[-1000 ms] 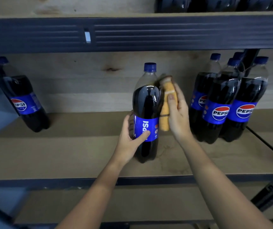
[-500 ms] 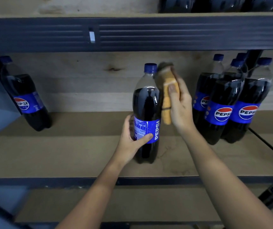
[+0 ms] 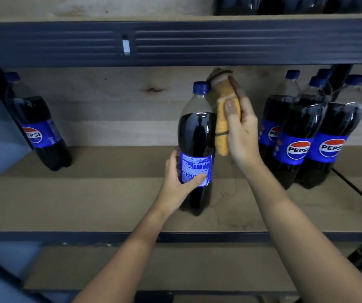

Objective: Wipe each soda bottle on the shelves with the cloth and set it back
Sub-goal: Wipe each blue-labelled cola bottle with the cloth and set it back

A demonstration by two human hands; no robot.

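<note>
The left hand [image 3: 179,184] wraps around the label of the soda bottle [image 3: 197,147], which stands upright on the middle of the shelf [image 3: 88,193]. The right hand [image 3: 240,127] grips the orange cloth [image 3: 223,121] against the bottle's right shoulder; its blurred top seems to reach the cap. A bottle cluster [image 3: 307,136] stands right, a lone bottle [image 3: 37,125] far left.

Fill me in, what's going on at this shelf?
A person is wiping a soda bottle that stands on the middle shelf. The left hand grips it at the blue label, while the right hand holds an orange cloth against its upper right side, near the cap. One more bottle stands at the far left and a cluster of bottles at the right.
</note>
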